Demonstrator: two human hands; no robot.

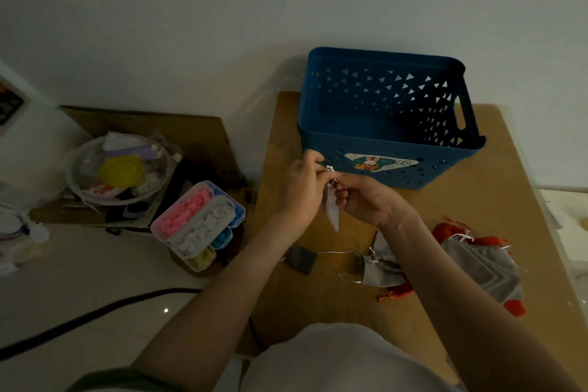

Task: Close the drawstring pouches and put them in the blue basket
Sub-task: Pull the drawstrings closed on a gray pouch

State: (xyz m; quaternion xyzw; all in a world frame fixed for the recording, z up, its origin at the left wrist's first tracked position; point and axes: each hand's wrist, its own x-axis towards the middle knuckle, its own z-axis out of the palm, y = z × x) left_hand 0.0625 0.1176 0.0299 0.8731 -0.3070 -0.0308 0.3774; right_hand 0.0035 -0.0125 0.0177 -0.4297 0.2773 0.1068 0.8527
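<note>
grey pouch (331, 213) hangs upright before blue basket (445, 170) near wall | left hand (300, 183) pinches cord (330, 170) | right hand (366, 200) grips pouch neck

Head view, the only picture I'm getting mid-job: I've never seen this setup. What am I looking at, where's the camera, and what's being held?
There is no machine here: a person works with two bare hands. The single camera sits on their head and looks forward and down, so the arms enter from below. The left hand and right hand together pinch a grey pouch by its top and white cords, close to the front of the blue basket, which stands on a brown table. No pouch shows inside the basket. Nearer the person lie a second grey pouch, a small dark pouch, and a pile of grey and red pouches on the right.
</note>
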